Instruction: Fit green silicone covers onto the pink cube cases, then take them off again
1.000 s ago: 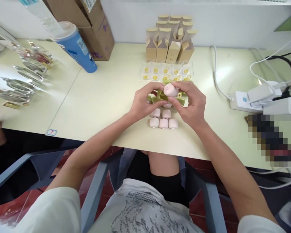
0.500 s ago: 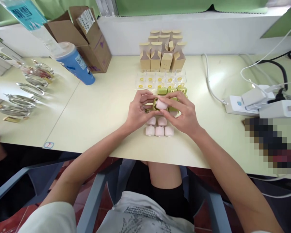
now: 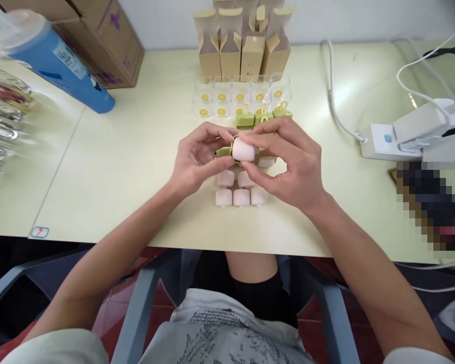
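A small green case (image 3: 223, 151) is pinched between the fingers and thumb of my left hand (image 3: 191, 159). My right hand (image 3: 301, 162) grips a pale pink rounded block (image 3: 244, 149) at the case's opening, thumb below and fingers above. How deep the block sits inside cannot be seen. Just beneath the hands, several more pink blocks (image 3: 241, 197) lie in rows on the table. Behind my fingers stand green lids with loops (image 3: 244, 119), partly covered by the right hand.
Clear plastic containers with yellow stickers (image 3: 222, 96) stand in rows behind the green pieces. Farther back are open tan cartons (image 3: 230, 53). A blue cup (image 3: 66, 65) and a cardboard box (image 3: 109, 45) stand at left. A white power strip (image 3: 379, 144) with cables lies at right.
My view has moved closer to the table. The pink block has turned and now covers more of the green case's opening; both hands keep their grip.
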`<state>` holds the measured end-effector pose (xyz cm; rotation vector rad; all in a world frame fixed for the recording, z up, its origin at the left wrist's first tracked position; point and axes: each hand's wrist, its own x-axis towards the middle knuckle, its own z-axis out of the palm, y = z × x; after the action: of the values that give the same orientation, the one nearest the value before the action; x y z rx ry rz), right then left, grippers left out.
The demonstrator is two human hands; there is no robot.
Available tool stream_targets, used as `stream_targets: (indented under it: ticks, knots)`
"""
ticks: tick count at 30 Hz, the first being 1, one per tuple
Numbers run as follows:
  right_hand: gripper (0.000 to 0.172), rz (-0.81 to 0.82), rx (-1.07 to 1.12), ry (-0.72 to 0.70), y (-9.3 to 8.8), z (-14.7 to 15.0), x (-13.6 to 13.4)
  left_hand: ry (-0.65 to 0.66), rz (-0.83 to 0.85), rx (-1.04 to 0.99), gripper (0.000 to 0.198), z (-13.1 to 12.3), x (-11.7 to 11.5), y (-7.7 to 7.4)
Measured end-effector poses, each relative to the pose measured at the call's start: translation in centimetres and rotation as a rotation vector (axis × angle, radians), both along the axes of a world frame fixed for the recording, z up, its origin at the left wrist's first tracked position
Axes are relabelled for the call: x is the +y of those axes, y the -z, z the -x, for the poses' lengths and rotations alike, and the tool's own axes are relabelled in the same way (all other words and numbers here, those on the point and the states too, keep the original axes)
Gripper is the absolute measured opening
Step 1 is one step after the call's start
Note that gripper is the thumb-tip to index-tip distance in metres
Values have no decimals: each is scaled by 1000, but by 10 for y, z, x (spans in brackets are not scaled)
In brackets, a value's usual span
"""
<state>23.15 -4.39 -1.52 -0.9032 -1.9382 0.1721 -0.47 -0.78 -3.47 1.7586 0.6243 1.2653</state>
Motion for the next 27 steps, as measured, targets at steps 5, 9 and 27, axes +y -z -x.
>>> stream_targets:
  ticks: [5,9,27]
  knots:
    - [33,-130,64,-62,-4,4,-2,-14,72,-11,46,2,-4,-2]
    - [32,-126,59,-57,-7,4,-4,36,63,-56,33,2,-5,-5]
    - [26,124,-59,-71,-10,-1,-4,34,130,-113,35,2,2,1]
